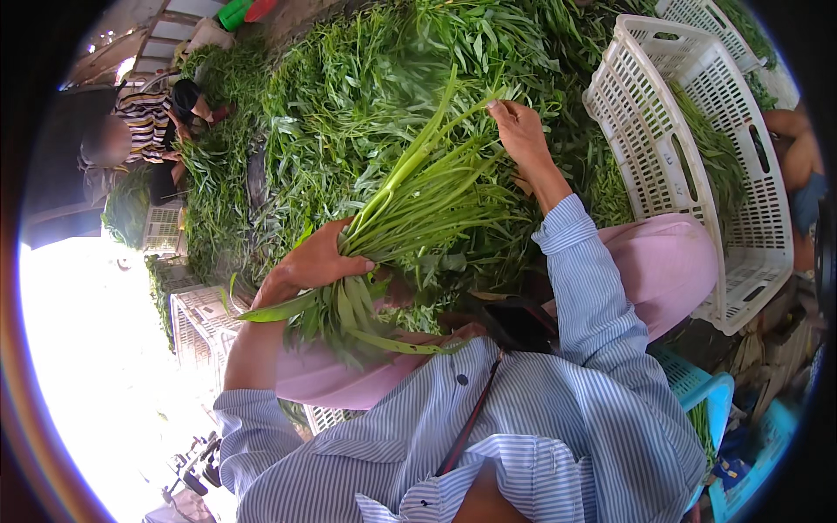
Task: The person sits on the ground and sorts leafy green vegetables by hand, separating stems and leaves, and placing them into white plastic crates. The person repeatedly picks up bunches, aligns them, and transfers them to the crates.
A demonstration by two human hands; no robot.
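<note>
My left hand grips a bunch of leafy green stems, which looks like water spinach. The pale stems fan out away from me toward the upper right, while the long leaves hang down below the hand over my lap. At the far end of the bunch, my right hand pinches the tip of one stem between thumb and fingertips. Beneath and beyond both hands spreads a large heap of the same greens.
A tall white plastic crate holding greens stands at my right, close to my knee. Blue plastic baskets are behind it. At far left another person sits among greens. More white crates stand to my left. A phone-like dark object hangs at my waist.
</note>
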